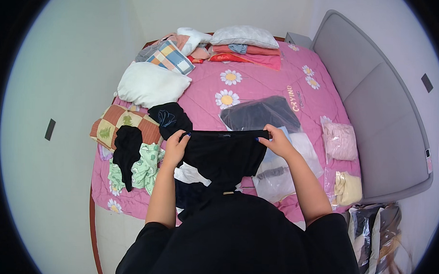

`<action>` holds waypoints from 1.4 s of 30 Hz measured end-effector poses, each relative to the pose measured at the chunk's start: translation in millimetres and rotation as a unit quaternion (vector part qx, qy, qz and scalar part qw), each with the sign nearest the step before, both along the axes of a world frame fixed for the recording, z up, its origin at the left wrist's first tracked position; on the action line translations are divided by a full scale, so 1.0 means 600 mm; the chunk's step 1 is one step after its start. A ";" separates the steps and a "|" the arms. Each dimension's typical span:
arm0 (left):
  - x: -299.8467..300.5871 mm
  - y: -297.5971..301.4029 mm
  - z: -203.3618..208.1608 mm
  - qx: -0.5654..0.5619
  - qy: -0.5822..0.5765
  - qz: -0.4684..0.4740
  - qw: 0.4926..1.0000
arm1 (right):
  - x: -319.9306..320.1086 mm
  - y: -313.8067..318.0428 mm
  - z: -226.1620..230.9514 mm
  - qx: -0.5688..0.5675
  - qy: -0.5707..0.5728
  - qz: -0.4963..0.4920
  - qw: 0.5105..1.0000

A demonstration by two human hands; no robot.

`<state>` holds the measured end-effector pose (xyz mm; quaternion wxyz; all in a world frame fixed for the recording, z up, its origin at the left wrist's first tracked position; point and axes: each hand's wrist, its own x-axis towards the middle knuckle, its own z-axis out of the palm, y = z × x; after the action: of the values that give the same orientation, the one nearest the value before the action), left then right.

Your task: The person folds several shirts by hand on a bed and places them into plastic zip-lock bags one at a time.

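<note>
Stretched between my two hands is a black garment [223,156] with a straight waistband and a small label at its middle. Whether it is shorts, trousers or a skirt I cannot tell. My left hand [176,147] pinches one end of the waistband, and my right hand [278,141] grips the other. The cloth hangs down over the near part of the bed, partly covering a white cloth [191,174] and dark clothing. Just beyond my left hand lies a black piece of clothing with a blue line drawing [171,120]. Clear bags of folded clothes [281,180] lie below my right hand.
A pink flowered quilt [260,83] covers the bed, with a grey headboard [375,99] at right. Pillows, a checked cushion [128,121] and green-print clothing [146,168] are at left. Bagged pink [340,141] and cream [347,188] items lie near the headboard; more bags [375,236] stand lower right.
</note>
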<state>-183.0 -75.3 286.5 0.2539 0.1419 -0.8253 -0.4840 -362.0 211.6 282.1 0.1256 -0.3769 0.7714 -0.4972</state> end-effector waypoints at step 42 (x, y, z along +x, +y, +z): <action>0.062 -0.090 0.001 0.239 -0.246 -0.293 0.893 | 0.034 -0.010 -0.099 0.028 -0.148 0.052 0.987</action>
<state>-145.7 -129.6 287.2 -0.1516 0.0648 -0.7251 -0.6686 -341.6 205.7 222.8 0.2747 -0.3356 0.7373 -0.5181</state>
